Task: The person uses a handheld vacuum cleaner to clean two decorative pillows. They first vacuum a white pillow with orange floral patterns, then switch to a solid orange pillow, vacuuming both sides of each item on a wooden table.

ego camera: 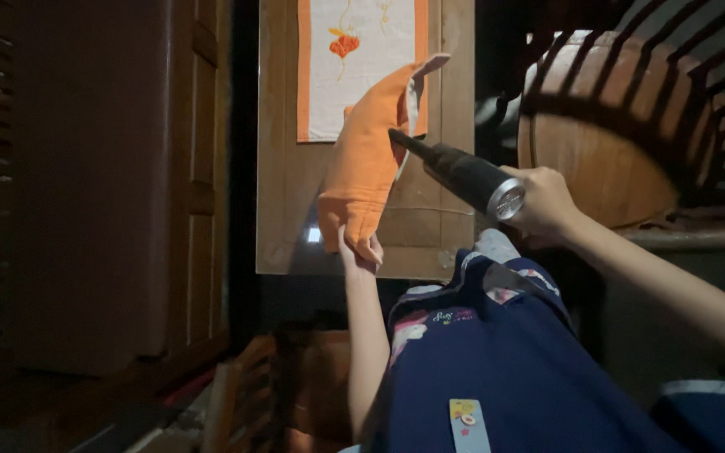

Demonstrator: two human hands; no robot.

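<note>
My left hand (361,250) is raised in front of me with its fingers (371,248) pinched shut on the lower edge of an orange cloth (367,164) — the cloth hangs up and away from that grip, its far corner folded over to show a pale underside. My right hand (545,201) is closed around the thick end of a dark, tapering tool (463,174) with a silvery round cap by my knuckles; its narrow tip points left and touches the cloth, or sits just against it, about midway up the right edge.

Behind the cloth lies a wooden desk (283,193), and on it a white runner with orange borders and a small orange embroidered motif (346,59). To the right stands a round wooden chair with curved slats (623,126). Dark wooden doors (199,193) fill the left side. Below my arms is my dark blue garment (497,369) — the room is dim, so finer detail is hard to tell.
</note>
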